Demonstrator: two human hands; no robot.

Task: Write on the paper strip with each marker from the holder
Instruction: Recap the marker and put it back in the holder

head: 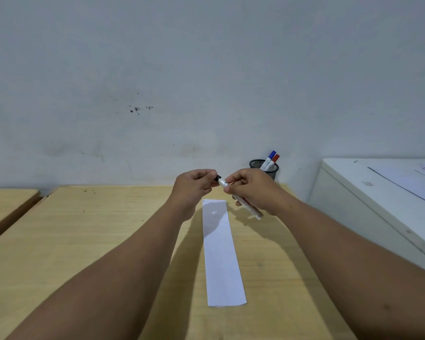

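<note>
Paper strip (220, 253) lies flat on the wooden table (108, 229), lengthwise away from the person. Above its far end, right hand (249, 190) fingers clamp a white marker (252, 208); left hand (194, 184) fingers pinch its black cap (217, 178). Mesh holder (268, 169) behind, at the wall, holds blue and red markers (270, 159). White cabinet (378, 192) stands right.

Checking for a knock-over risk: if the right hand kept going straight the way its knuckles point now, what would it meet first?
Probably the left hand, just across the white marker the right hand holds. The black mesh holder sits behind, off that line, though depth is unclear.
</note>
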